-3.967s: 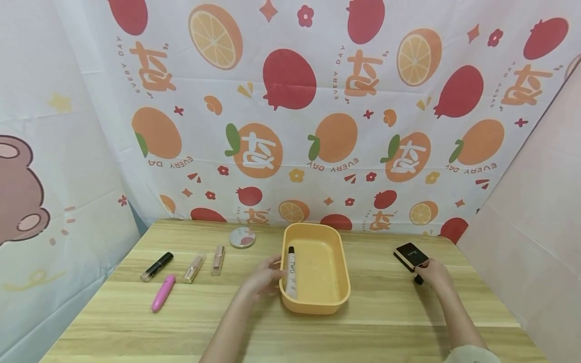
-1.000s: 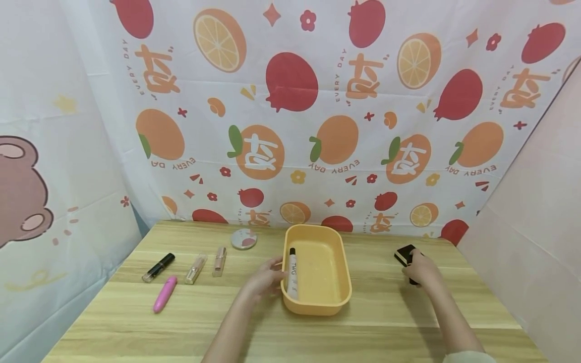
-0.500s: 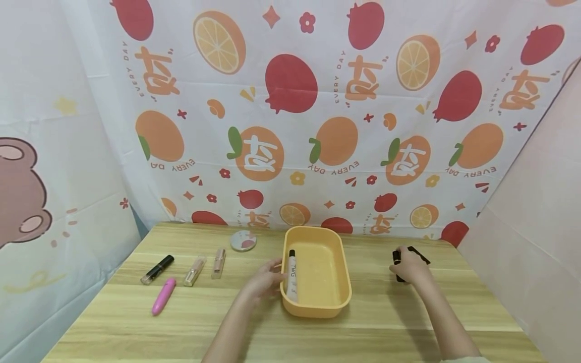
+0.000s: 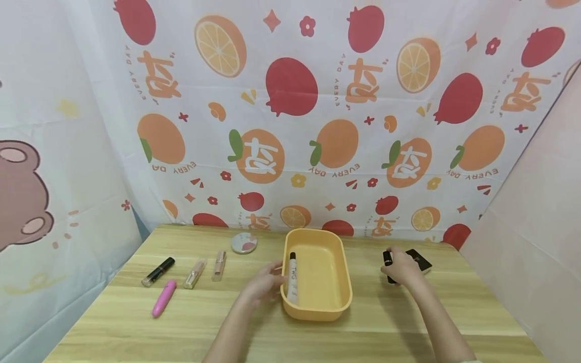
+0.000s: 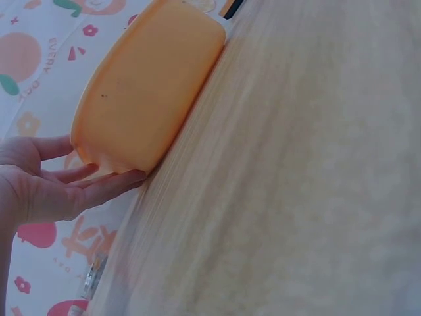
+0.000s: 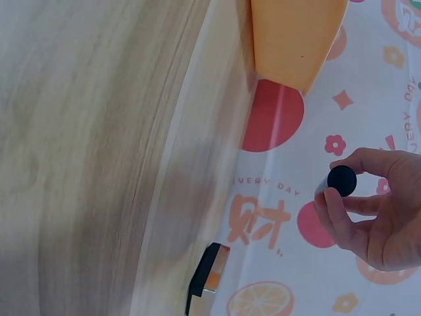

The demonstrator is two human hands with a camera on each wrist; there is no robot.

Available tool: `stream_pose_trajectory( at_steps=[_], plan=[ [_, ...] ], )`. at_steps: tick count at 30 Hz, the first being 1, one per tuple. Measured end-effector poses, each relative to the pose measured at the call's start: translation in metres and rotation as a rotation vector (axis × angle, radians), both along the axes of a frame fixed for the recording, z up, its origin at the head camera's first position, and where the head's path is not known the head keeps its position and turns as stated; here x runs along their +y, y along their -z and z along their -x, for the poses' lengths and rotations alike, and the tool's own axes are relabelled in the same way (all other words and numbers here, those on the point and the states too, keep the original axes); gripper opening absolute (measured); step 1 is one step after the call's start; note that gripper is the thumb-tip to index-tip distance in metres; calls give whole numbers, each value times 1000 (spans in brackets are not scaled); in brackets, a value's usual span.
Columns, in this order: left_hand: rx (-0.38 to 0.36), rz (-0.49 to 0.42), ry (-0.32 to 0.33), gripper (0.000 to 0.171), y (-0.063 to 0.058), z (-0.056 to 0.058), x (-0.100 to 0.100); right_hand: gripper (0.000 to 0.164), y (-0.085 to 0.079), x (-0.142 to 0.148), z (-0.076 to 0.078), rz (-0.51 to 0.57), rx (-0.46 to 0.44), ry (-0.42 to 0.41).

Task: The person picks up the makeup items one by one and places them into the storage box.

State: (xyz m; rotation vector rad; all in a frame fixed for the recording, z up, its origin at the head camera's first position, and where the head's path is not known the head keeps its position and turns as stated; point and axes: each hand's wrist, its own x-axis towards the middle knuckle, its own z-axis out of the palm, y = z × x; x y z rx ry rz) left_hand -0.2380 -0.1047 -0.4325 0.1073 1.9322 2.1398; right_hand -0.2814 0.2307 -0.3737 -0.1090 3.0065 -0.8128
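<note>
My left hand [image 4: 263, 286] rests its fingers on the outer left wall of a yellow plastic bin [image 4: 342, 275]; the left wrist view shows them fairly straight against its wall. A white squeeze tube [image 4: 292, 280] with a black cap and lettering leans inside, along the left wall. Above the table on the right, my right hand [image 4: 403, 268] pinches a black cosmetic tube [image 4: 387, 258]. Its round black end [image 6: 342, 181] faces the camera in the right wrist view, between thumb and fingers. Behind this hand lies a flat black box [image 4: 421, 259], partly covered by it.
On the left lie a black-capped clear tube [image 4: 158, 272], a pink tube [image 4: 164, 298], two clear-cased lipstick-like tubes, one gold-toned [image 4: 195, 274] and one pinkish [image 4: 219, 265], and a round silvery disc [image 4: 244, 243]. A fruit-print curtain [image 4: 290, 126] hangs behind the wooden table [image 4: 363, 327].
My right hand has taken the black tube from in front of the black box and moved left with it, uncovering more of the box. My left hand and the bin stay put.
</note>
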Motion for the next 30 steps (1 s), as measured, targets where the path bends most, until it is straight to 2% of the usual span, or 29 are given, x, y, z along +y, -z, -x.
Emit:
stream_pose_trajectory(
  at_steps=[5,15,25,30],
  plan=[
    [-1,6,6,59,2,-1,1,56,6,0,0,-1,14,-7],
    [-9,10,-3,60,-1,-1,1,57,2,-10,0,-46,33,-14],
    [-3,17,3,58,-3,-1,2,60,-4,-21,-3,-35,-19,5],
    [-12,10,-6,58,-1,0,2,57,-4,-27,-3,-43,25,-35]
  ],
)
